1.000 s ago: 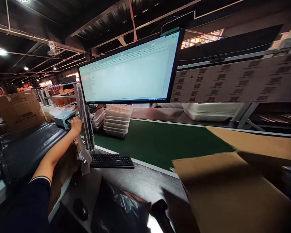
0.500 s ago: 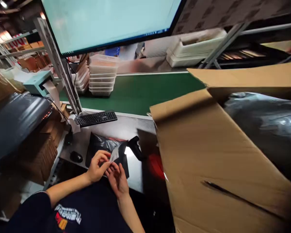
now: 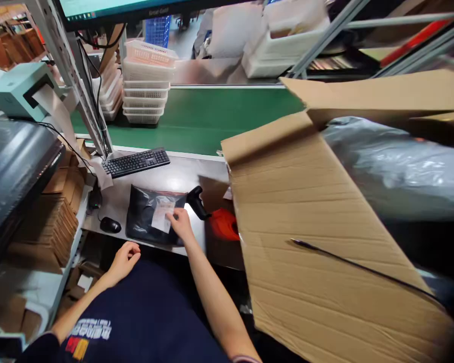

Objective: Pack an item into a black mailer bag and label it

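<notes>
A black plastic parcel bag [image 3: 144,217] lies flat on the grey desk [image 3: 181,176] in front of me. A white label [image 3: 162,216] sits on top of it. My right hand [image 3: 180,223] presses on the label's right edge with its fingers flat. My left hand [image 3: 124,257] hangs free below the desk's front edge, fingers loosely curled, holding nothing. A black handheld scanner [image 3: 197,200] lies just right of the bag.
A keyboard [image 3: 136,161] and a mouse [image 3: 109,225] lie on the desk. A teal label printer [image 3: 15,91] stands at far left. A large open cardboard box [image 3: 318,222] with grey bags fills the right. Stacked white baskets [image 3: 146,85] rest on the green conveyor [image 3: 219,118].
My left hand left the printer and came down with a label. Both hands held it above the bag; now the label lies on the bag under my right hand, the left hand drawn back.
</notes>
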{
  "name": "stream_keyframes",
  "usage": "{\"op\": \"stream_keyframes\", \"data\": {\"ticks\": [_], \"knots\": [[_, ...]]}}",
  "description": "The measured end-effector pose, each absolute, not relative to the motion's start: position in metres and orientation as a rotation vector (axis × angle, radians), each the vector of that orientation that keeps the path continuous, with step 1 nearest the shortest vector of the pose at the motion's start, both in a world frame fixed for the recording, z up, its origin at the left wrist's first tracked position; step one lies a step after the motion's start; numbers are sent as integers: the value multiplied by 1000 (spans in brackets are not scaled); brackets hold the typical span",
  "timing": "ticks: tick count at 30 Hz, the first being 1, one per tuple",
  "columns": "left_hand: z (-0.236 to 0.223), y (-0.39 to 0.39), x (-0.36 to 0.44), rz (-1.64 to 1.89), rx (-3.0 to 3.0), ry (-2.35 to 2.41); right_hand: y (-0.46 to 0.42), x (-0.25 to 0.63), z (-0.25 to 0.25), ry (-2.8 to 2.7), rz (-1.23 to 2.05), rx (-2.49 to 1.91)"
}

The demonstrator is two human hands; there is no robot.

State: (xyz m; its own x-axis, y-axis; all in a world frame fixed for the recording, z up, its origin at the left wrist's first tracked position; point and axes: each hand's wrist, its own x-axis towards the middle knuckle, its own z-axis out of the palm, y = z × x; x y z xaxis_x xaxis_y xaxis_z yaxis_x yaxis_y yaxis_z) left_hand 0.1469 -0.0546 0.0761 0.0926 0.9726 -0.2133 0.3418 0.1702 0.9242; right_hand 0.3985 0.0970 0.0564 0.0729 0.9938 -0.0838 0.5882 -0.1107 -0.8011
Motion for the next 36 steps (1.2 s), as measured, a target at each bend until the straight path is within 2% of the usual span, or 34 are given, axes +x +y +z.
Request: {"op": "stream_keyframes", "data": {"ticks": [5,10,13,18,22,29,36], "knots": [[58,-52,133,712,1483,1530,127,375,53,-1702,716,-2139],[54,-30,134,626,1786,1584,114,367,47,-1821,450,-2173],[57,2,159,626,2033,1611,97,369,40,-1668,350,-2213],[55,87,240,475,2470,1480,34,379,11,-1489,405,-2172],[31,136,275,239,2466,1540,-34,391,-16,-1459,424,-2138],[17,139,267,133,2573,1449,-100,426,-44,-1196,561,-2287],[20,135,258,117,2507,1501,-77,436,-35,-1188,692,-2120]]}}
